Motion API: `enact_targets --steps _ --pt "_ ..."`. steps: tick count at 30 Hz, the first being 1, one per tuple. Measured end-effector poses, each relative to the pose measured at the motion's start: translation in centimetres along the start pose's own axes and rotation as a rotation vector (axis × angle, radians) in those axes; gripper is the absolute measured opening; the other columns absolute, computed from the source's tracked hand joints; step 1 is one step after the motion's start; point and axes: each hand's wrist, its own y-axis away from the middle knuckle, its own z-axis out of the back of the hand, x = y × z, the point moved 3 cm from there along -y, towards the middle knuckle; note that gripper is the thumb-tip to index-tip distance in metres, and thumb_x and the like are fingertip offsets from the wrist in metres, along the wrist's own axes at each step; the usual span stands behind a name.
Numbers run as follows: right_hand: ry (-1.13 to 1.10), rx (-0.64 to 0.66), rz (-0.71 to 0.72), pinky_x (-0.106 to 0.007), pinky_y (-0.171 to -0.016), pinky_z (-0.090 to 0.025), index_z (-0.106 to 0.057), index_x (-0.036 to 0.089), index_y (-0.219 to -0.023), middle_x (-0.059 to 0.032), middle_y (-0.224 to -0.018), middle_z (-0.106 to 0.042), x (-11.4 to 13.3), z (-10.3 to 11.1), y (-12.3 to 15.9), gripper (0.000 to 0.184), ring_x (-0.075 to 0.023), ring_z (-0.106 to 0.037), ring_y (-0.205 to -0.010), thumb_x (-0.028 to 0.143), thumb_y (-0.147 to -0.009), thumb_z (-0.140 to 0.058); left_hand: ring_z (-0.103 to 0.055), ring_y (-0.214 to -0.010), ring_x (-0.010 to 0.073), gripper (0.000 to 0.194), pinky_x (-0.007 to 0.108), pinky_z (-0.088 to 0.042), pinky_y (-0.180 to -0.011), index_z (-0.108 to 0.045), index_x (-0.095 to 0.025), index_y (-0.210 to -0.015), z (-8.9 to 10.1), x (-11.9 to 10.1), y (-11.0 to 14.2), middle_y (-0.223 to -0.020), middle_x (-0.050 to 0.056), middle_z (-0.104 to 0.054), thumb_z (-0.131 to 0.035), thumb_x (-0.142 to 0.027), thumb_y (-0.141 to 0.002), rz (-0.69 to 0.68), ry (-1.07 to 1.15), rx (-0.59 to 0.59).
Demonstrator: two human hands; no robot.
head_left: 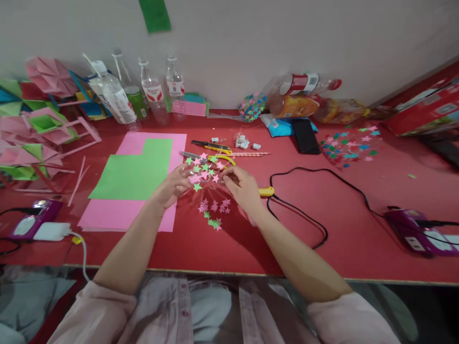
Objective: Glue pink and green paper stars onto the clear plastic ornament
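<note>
Between my hands is a see-through piece, seemingly clear plastic, dotted with pink and green paper stars (204,171). My left hand (174,185) grips its left edge, with the fingers bent around it. At its right edge my right hand (241,187) is closed in a pinch; what lies between thumb and forefinger is too small to make out. Loose pink and green stars (214,208) lie on the red table just below. Partly covered behind the piece are scissors (229,160) with yellow handles. A yellow-handled corded tool (266,191) rests beside my right wrist.
Green paper (132,174) overlaps pink sheets (125,215) at left. A utility knife (211,145) and small white parts (244,143) lie behind. Bottles (154,91) line the wall near a star-covered ball (253,107). A black cable (322,171) loops toward a purple power strip (412,231).
</note>
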Motion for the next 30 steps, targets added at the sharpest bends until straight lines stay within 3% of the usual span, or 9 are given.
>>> enact_targets --steps 7,12,19,23,26,28,30 --pt "-0.023 0.011 -0.007 -0.030 -0.070 -0.049 -0.058 0.020 -0.087 -0.0021 -0.083 -0.065 -0.6 -0.6 -0.5 0.012 -0.0147 -0.062 -0.076 0.025 -0.081 -0.049 -0.057 -0.070 0.0087 0.044 0.028 -0.052 -0.069 -0.057 -0.021 -0.098 -0.1 -0.5 0.3 -0.094 0.001 -0.055 -0.064 -0.008 -0.057 0.008 -0.123 -0.072" --pt "0.051 -0.006 0.002 -0.027 -0.062 -0.045 -0.061 0.021 -0.093 -0.0022 -0.088 -0.066 -0.2 -0.4 -0.5 0.017 -0.0117 -0.056 -0.064 0.023 -0.079 -0.051 -0.058 -0.076 0.0108 0.043 0.029 -0.050 -0.073 -0.057 -0.021 -0.097 0.2 -0.8 0.3 -0.103 0.004 -0.059 -0.062 -0.007 -0.057 -0.034 -0.172 -0.113" --pt "0.137 -0.064 0.019 -0.025 -0.056 -0.039 -0.062 0.021 -0.094 0.0029 -0.072 -0.060 0.5 0.5 -0.4 0.017 -0.0093 -0.046 -0.052 0.023 -0.078 -0.054 -0.058 -0.096 0.0177 0.053 0.031 -0.048 -0.080 -0.054 -0.022 -0.101 1.2 -0.9 -0.2 -0.107 0.007 -0.061 -0.059 -0.001 -0.053 -0.096 -0.215 -0.172" --pt "0.131 -0.095 0.041 -0.026 -0.058 -0.041 -0.061 0.021 -0.094 -0.0012 -0.092 -0.066 0.3 0.9 -0.3 0.016 -0.0079 -0.047 -0.053 0.024 -0.080 -0.054 -0.056 -0.107 0.0220 0.056 0.035 -0.047 -0.088 -0.052 -0.023 -0.103 2.0 -1.2 -0.8 -0.112 0.008 -0.060 -0.059 0.000 -0.052 -0.272 -0.252 -0.238" --pt "0.155 -0.191 0.151 -0.027 -0.058 -0.043 -0.061 0.021 -0.092 -0.0053 -0.118 -0.060 0.9 1.8 -0.1 0.014 -0.0055 -0.046 -0.053 0.022 -0.080 -0.054 -0.056 -0.107 0.0202 0.051 0.034 -0.046 -0.091 -0.052 -0.025 -0.101 2.4 -1.9 -0.7 -0.110 0.005 -0.059 -0.060 -0.002 -0.055 -0.516 -0.308 -0.306" --pt "0.197 -0.258 0.243 -0.026 -0.058 -0.043 -0.062 0.021 -0.089 -0.0054 -0.113 -0.060 1.8 2.8 0.2 0.011 -0.0068 -0.048 -0.057 0.021 -0.080 -0.055 -0.058 -0.099 0.0161 0.046 0.031 -0.046 -0.089 -0.054 -0.026 -0.098 2.2 -2.6 0.2 -0.106 0.002 -0.060 -0.061 -0.002 -0.060 -0.715 -0.388 -0.345" --pt "0.246 -0.213 0.316 -0.026 -0.061 -0.042 -0.061 0.020 -0.082 -0.0021 -0.092 -0.063 2.8 3.6 0.5 0.008 -0.0095 -0.051 -0.062 0.020 -0.082 -0.053 -0.059 -0.084 0.0123 0.035 0.027 -0.048 -0.079 -0.056 -0.024 -0.094 1.4 -3.2 1.5 -0.093 0.000 -0.061 -0.061 -0.004 -0.066 -0.874 -0.440 -0.341"
